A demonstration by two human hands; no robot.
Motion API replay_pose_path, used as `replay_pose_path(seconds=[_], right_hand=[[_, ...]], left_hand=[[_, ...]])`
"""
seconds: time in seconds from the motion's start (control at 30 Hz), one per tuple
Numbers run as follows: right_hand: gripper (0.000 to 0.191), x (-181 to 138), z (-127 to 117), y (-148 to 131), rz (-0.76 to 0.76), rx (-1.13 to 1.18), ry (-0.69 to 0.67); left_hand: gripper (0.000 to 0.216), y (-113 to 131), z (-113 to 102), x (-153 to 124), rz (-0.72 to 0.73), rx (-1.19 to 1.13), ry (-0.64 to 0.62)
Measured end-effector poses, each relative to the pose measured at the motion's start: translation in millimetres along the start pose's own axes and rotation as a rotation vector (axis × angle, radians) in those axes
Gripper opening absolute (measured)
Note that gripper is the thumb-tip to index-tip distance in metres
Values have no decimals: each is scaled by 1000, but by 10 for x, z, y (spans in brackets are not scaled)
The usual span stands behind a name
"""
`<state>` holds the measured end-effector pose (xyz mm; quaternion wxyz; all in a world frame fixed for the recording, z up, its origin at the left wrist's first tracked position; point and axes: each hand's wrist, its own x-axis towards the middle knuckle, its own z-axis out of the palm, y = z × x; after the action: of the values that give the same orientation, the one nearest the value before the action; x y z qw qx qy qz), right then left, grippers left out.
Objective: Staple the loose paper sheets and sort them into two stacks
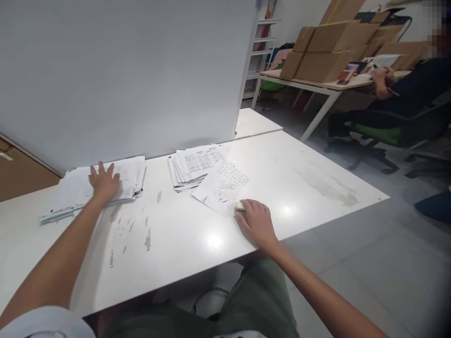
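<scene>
My left hand [104, 180] lies flat with fingers spread on a spread-out pile of papers [81, 190] at the far left of the white table [183, 234]. My right hand [256, 221] is closed over a small white eraser [240, 206], which rests on the near corner of a single handwritten sheet [221, 185]. That sheet leans against a second stack of printed papers [192, 164] in the middle of the table.
A white partition panel [123, 70] stands along the table's far edge. At the back right, a seated person [405, 94] works at another table stacked with cardboard boxes [331, 47]. Office chairs stand on the grey floor to the right.
</scene>
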<state>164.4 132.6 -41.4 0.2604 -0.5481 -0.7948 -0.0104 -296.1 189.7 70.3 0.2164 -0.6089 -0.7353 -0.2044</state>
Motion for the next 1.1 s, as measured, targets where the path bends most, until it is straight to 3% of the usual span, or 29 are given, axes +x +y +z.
replay_pose_path(seconds=[0.1,0.27,0.33,0.4,0.47,0.53,0.63,0.9,1.0,1.1], right_hand=[[34,21,-32,-17,1,14,-7],[36,24,-49,-29,-15,24,-17],[37,-29,-45,-29,-36,17,38],[39,-99,-45,-24,-128,21,111],[41,-149,-56,-21,-300,50,110],[42,-157,-77,-29,-468,91,18],[37,-119,-103,-48,-589,150,-111],[35,-110,-138,-13,-651,224,-174],[40,-78,-141,-27,-601,196,-233],[41,-61,-149,-29,-597,181,-262]], left_hand=[[41,279,155,-124,81,-158,-90],[63,1407,569,-280,424,-405,-343],[73,1748,714,-259,271,-487,-432],[75,1919,831,-240,97,-525,-453],[69,1961,905,-280,33,-540,-416],[57,1950,921,-384,51,-553,-363],[42,1935,861,-557,106,-580,-315],[47,1952,792,-583,149,-649,-248],[46,1952,762,-589,75,-671,-220],[44,1896,601,-767,-65,-671,-148]])
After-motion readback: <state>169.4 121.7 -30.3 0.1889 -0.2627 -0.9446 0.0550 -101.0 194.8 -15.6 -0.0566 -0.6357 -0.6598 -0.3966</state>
